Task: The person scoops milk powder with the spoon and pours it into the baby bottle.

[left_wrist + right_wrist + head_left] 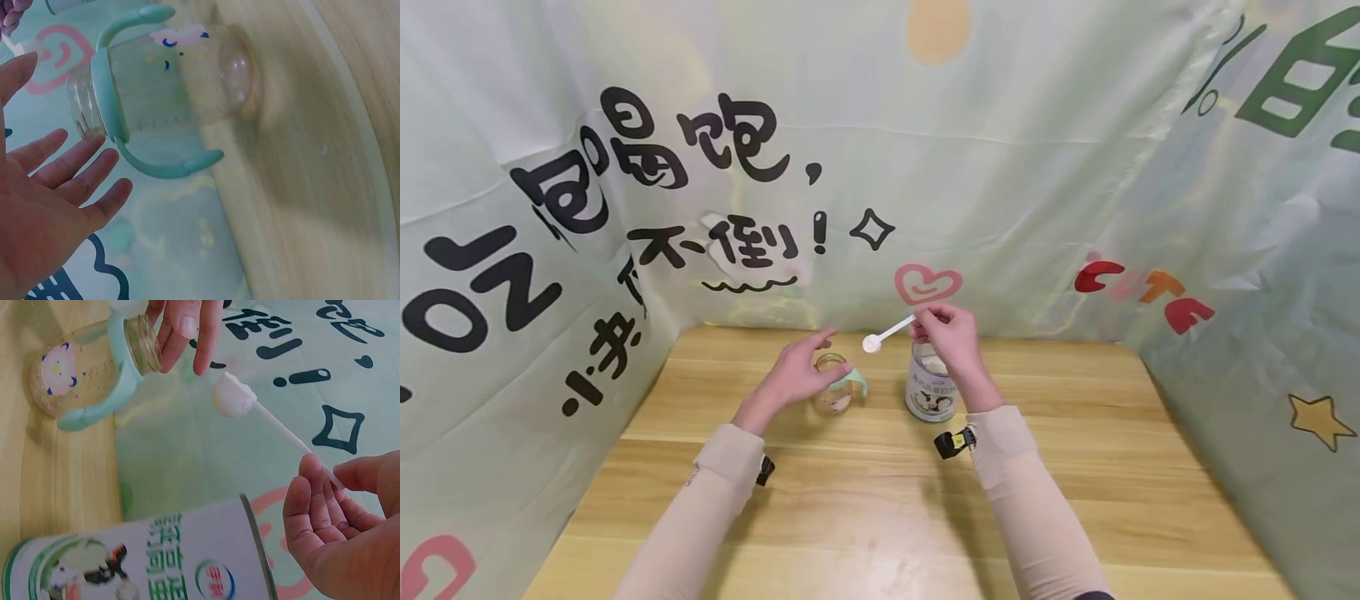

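Note:
My right hand pinches the thin handle of a white measuring scoop between thumb and fingers. White powder heaps slightly above the scoop's rim. The scoop is in the air, between an upright milk powder can and a clear baby bottle. The can stands below my right hand, its top partly hidden by that hand in the head view. With fingers spread, my left hand is beside the bottle's uncapped neck. The bottle stands upright, with mint-green handles and a little pale content at its base in the head view.
The wooden table carries the bottle and can near its back edge. Printed fabric walls enclose the back and both sides. Small black cameras are strapped to the wrists.

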Tool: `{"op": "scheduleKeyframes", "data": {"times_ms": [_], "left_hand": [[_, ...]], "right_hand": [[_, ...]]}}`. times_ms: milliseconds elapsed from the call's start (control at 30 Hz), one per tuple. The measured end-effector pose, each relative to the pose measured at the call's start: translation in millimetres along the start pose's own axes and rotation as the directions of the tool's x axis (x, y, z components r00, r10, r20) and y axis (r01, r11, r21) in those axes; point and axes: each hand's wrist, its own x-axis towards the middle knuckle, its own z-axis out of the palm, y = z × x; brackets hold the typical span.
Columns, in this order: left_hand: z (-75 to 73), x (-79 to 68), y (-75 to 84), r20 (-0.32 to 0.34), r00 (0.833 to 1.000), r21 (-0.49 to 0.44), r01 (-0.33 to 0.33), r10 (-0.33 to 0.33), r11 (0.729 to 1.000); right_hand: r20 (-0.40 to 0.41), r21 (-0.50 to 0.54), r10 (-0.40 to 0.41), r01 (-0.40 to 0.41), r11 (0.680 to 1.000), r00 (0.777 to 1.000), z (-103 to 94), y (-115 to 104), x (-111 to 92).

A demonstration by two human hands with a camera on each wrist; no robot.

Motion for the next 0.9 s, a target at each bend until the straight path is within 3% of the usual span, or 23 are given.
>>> {"op": "scheduleKeyframes", "data": {"times_ms": [500,900], "left_hand": [[-4.5,-11.6,-15.1,0.003,0.999,-0.008,0.036,-0.036,0.999],[-1.6,-16.4,-24.6,0.046,0.996,-0.024,0.076,-0.075,0.997]], "right_hand": [[0.023,-0.005,-0.002,0.002,1.000,1.000,24.0,6,-1],[0.045,-0.026,0.006,-0.005,1.000,0.999,42.2,11,-3]]}}
